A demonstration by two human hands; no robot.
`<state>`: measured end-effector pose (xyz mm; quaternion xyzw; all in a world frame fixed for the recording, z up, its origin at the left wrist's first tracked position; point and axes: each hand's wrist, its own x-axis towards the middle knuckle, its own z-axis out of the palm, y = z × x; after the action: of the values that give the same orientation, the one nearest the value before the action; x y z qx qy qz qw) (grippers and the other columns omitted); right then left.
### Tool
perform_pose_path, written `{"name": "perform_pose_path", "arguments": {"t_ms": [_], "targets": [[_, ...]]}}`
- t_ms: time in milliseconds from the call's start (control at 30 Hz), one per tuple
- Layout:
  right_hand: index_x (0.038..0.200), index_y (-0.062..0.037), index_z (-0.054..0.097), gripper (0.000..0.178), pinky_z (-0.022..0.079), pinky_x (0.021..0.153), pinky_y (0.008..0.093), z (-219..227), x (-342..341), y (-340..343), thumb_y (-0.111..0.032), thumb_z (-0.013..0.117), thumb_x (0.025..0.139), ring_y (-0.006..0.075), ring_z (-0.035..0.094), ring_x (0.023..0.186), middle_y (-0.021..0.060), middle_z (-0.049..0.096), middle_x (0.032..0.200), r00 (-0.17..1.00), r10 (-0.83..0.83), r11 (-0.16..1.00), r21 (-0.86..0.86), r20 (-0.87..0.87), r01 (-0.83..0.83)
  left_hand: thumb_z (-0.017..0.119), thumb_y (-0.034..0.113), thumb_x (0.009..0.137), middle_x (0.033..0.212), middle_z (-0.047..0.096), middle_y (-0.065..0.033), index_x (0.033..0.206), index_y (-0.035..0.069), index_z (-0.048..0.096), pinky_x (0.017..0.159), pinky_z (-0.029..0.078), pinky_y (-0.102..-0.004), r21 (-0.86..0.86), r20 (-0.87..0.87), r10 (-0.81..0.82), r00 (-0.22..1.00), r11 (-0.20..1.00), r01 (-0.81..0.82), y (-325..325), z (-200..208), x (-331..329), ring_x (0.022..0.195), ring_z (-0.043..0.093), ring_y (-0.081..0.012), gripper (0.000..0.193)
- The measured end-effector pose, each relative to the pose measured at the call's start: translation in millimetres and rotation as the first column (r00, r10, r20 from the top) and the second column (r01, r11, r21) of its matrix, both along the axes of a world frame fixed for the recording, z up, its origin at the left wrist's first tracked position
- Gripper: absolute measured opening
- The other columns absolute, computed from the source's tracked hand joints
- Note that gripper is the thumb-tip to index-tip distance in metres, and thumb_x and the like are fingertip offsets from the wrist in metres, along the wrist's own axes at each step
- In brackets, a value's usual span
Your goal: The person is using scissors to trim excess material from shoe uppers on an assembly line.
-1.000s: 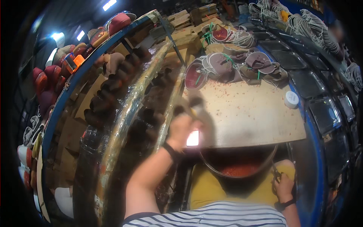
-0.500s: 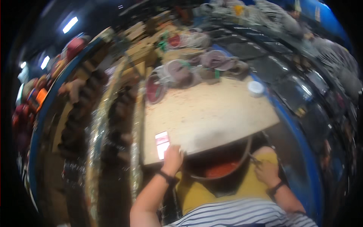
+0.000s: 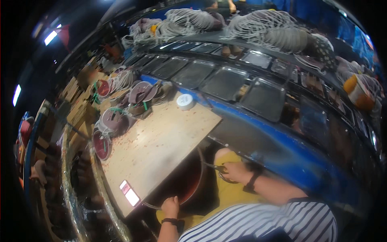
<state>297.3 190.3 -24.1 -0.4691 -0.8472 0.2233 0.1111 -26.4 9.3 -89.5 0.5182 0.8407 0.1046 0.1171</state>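
My right hand [image 3: 237, 172] is closed around the handles of a pair of dark scissors [image 3: 220, 168], above my yellow-clad right leg [image 3: 226, 194]. The blades point left toward the rim of a round bucket [image 3: 200, 163], whose inside is dark and reddish. By the bucket's near rim, my left hand [image 3: 171, 207] is curled closed; whatever its fingers hold, if anything, is hidden. A phone with a lit screen [image 3: 130, 194] lies on the pale wooden board [image 3: 157, 139], a little beyond my left hand and apart from it.
Several round bundles of mauve-brown pieces [image 3: 115, 119] line the board's far left edge. A white round tub [image 3: 185, 101] stands at its far corner. Beyond a blue edge [image 3: 262, 151], dark trays [image 3: 225, 82] sit in rows, with white-strung bundles [image 3: 262, 28] behind. Cartons [image 3: 80, 113] stand at left.
The view has swung to the right, so the board appears further left. My left hand has come away from the phone toward the bucket's near rim. My right hand still holds the scissors.
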Motion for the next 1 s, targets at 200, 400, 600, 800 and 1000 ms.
{"name": "perform_pose_path", "arguments": {"t_ms": [200,400,600,800,1000], "targets": [[0.094,-0.0092,0.063,0.021,0.049,0.073,0.0462,8.6,15.7,-7.4,-0.021,0.066,0.078,0.0363,0.066,0.084,0.0143,0.068,0.085,0.992,-0.095,0.982,-0.169,-0.085,0.08,0.045,0.038,0.096,0.087,0.069,-0.0197,0.086,0.005,0.072,0.077,0.049,-0.0487,-0.139,-0.017,0.004,1.0,0.99,-0.007,-7.1,-3.9,-9.1,0.086,0.065,-0.0392,0.043],[0.098,-0.0106,0.059,0.021,0.05,0.07,0.046,-11.4,103.4,7.7,-0.015,0.064,0.078,0.0351,0.065,0.085,0.0148,0.067,0.089,0.942,-0.26,0.953,0.1,-0.211,0.286,0.045,0.034,0.097,0.08,0.069,-0.0192,0.081,0.004,0.072,0.072,0.05,-0.0495,-0.107,-0.056,-0.097,0.994,0.99,0.09,1.5,-15.7,-12.0,0.078,0.065,-0.039,0.044],[0.097,-0.0083,0.06,0.018,0.051,0.075,0.0461,9.5,281.8,35.9,-0.011,0.06,0.08,0.035,0.065,0.088,0.016,0.066,0.091,0.79,-0.613,0.744,0.329,-0.01,0.581,0.049,0.027,0.096,0.079,0.069,-0.0192,0.082,0.002,0.072,0.072,0.05,-0.0455,-0.109,-0.049,-0.116,0.992,0.988,0.11,-3.9,-19.9,-22.4,0.077,0.066,-0.0374,0.037],[0.1,-0.0054,0.064,0.018,0.053,0.08,0.0473,24.8,462.0,29.7,-0.008,0.055,0.084,0.0381,0.065,0.092,0.0196,0.067,0.099,0.356,-0.934,0.302,0.496,-0.014,0.814,0.041,0.032,0.097,0.087,0.066,-0.0282,0.081,-0.005,0.066,0.071,0.047,-0.0523,-0.196,0.04,-0.206,0.978,0.958,0.21,-2.5,-20.7,-32.5,0.083,0.062,-0.0471,0.047],[0.107,-0.0056,0.066,0.024,0.052,0.087,0.0452,42.8,567.9,17.9,-0.012,0.048,0.092,0.0358,0.065,0.103,0.018,0.066,0.111,0.127,-0.988,0.154,0.429,0.093,0.89,0.041,0.036,0.099,0.088,0.068,-0.0254,0.095,-0.002,0.065,0.07,0.05,-0.0511,-0.365,-0.059,-0.326,0.944,0.887,0.284,1.4,-67.5,-79.0,0.079,0.065,-0.0427,0.046]]}}
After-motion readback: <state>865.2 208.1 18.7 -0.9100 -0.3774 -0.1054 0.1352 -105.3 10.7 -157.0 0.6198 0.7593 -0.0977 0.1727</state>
